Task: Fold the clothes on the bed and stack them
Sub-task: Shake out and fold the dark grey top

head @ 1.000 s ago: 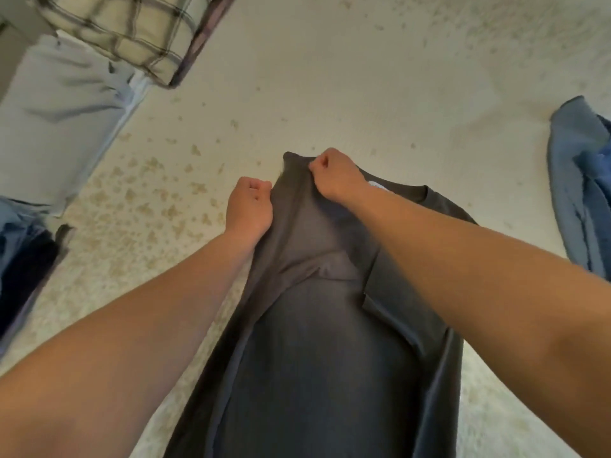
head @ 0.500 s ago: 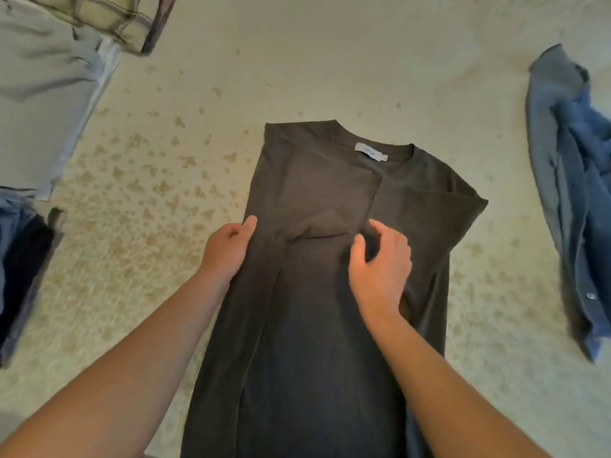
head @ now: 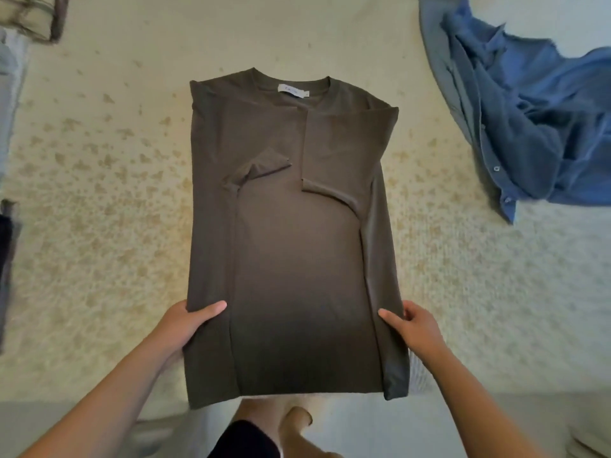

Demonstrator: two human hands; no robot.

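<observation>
Hands pinching dark shirt at hem sides, fingers clamped; blue shirt crumpled at two o'clock on bed.

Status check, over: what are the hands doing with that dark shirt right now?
Left hand and right hand pinch the shirt at its lower side edges. Both sleeves folded in. Blue shirt lies clear at right.

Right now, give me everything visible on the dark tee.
The tee is dark olive-brown, soft knit by its look, lying flat on the bed, collar away from the person, with a white neck label. Both sides and sleeves are folded inward, making a long rectangle. Its hem reaches the bed's near edge. The left hand and right hand grip its side edges near the hem.
</observation>
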